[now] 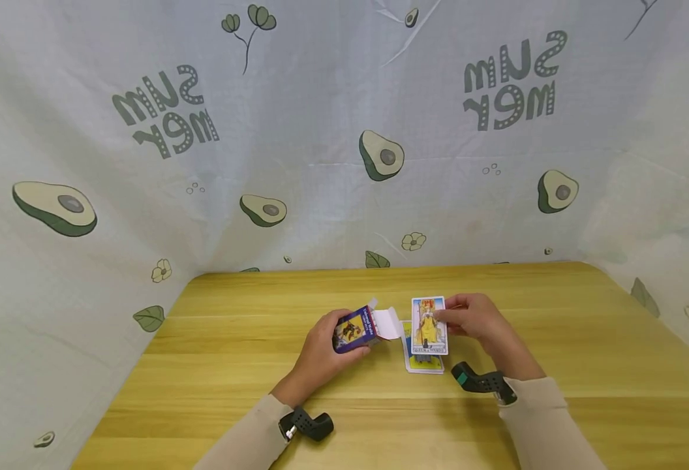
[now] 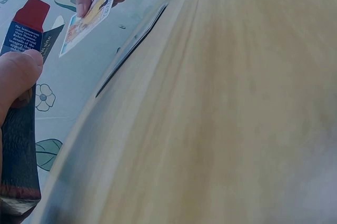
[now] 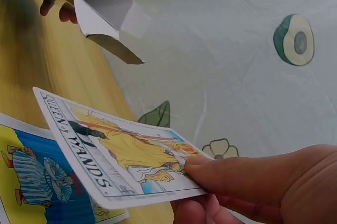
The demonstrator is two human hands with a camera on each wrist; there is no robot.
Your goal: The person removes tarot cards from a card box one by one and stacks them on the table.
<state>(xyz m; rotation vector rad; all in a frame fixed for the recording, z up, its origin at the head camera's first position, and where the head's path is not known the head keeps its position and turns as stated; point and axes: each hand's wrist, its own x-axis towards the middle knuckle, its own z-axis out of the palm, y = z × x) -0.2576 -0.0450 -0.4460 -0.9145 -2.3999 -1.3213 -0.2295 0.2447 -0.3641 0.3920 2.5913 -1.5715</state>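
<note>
In the head view my left hand grips a blue card box, its white flap folded open toward the right. The box also stands at the left edge of the left wrist view, with my thumb across it. My right hand pinches a Queen of Wands tarot card by its edge, thumb on its face. Below that card, a small stack of cards lies face up on the table; the top one shows blue and yellow. In the right wrist view the held card is tilted above the stack.
The wooden table runs back to a pale cloth printed with avocados, which hangs behind and on both sides. Each forearm wears a black wrist strap; the right wrist device sits just beside the cards.
</note>
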